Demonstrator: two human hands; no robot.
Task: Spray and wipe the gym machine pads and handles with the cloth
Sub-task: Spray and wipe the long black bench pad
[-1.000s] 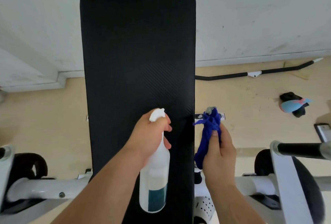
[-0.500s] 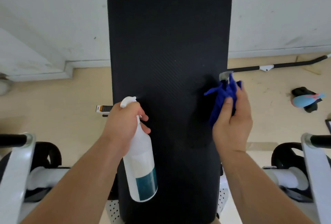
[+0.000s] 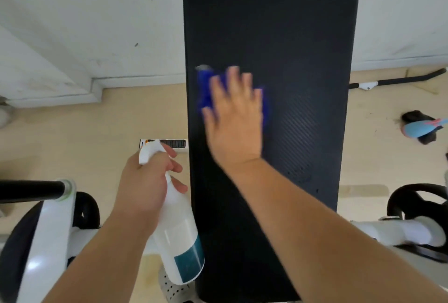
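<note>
Head view, lower left of centre: our left hand [image 3: 143,181] grips the white spray bottle [image 3: 179,242] by its neck, just beside the left edge of the black pad [image 3: 303,36]. Higher, mid-frame, our right hand [image 3: 236,121], blurred, seems to press the blue cloth [image 3: 203,92] flat onto the pad, fingers spread straight.
</note>
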